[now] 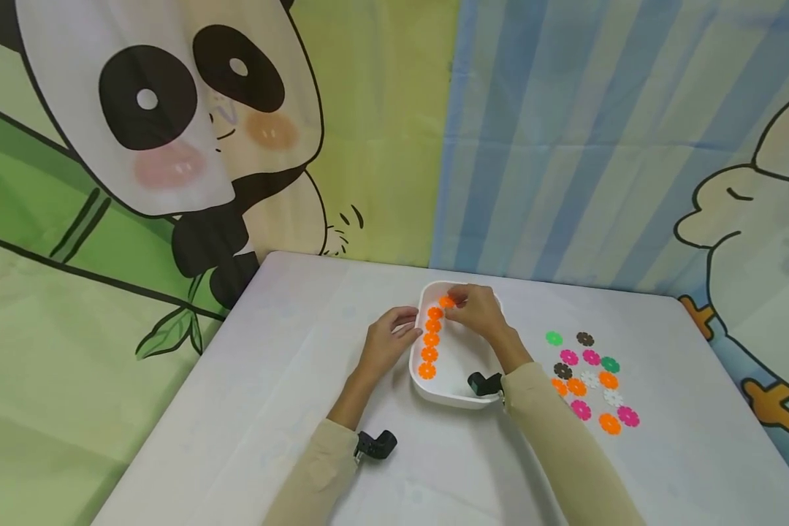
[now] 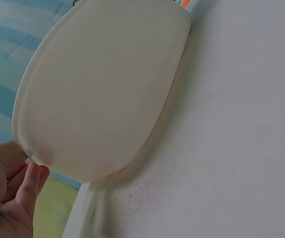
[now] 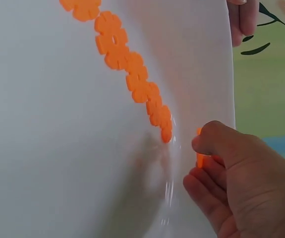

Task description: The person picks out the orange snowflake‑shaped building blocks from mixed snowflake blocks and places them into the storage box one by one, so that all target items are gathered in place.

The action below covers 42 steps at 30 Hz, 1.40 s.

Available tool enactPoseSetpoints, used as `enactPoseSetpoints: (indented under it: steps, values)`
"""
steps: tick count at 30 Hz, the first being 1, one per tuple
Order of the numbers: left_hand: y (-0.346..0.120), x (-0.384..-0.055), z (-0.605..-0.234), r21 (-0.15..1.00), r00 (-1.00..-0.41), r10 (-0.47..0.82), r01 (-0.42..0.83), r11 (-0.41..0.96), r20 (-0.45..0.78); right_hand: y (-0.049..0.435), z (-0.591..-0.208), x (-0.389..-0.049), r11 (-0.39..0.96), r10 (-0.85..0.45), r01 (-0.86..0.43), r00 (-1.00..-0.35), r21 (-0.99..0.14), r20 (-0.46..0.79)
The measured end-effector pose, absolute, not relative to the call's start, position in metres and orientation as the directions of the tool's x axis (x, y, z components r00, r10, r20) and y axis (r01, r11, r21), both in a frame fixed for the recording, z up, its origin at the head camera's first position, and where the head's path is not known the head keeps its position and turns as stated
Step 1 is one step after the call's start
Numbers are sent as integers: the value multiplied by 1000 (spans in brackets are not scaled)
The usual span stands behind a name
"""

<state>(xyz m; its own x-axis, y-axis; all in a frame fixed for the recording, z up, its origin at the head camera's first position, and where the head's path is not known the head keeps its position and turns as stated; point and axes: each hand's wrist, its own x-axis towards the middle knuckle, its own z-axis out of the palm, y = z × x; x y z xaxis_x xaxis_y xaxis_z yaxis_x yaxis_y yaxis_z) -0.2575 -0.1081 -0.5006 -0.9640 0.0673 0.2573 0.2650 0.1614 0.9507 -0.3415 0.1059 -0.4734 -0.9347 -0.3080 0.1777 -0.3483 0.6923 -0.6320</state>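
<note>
A white tray (image 1: 447,399) stands on the table, with a row of several orange flower-shaped discs (image 1: 429,354) along its left side. Over the tray's far end, my right hand (image 1: 478,313) pinches another orange flower-shaped disc (image 3: 200,159) between thumb and fingers. That disc is edge-on in the right wrist view, just past the row's far end. My left hand (image 1: 384,342) is at the tray's left rim, its fingertips touching the outside of the wall. The left wrist view shows mostly the tray's outer side (image 2: 102,94), beside the thumb and fingers.
To the right of the tray lie loose flower-shaped discs: green (image 1: 554,338), dark brown (image 1: 585,339), pink (image 1: 581,410), white (image 1: 613,397) and orange (image 1: 609,424). Printed curtains (image 1: 381,131) hang behind the table (image 1: 289,329). Each wrist carries a small black camera (image 1: 378,444).
</note>
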Motion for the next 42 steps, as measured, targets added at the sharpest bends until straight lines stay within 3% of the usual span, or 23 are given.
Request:
enactPoseSetpoints:
  steps: [6, 17, 28, 42]
  values:
    - [-108, -257, -500, 953, -971, 63, 239, 186, 231, 107, -476, -344, 736, -333, -325, -938, -594, 100]
    - [-109, -258, -498, 955, -959, 77, 280, 95, 273, 103, -475, -344, 775, -323, -291, -945, -561, 44]
    - [-109, -256, -498, 955, -968, 65, 249, 163, 242, 103, -477, -344, 783, -341, -312, -939, -538, 49]
    - [-109, -257, -498, 948, -957, 63, 290, 134, 284, 103, -479, -344, 794, -332, -310, -942, -523, 54]
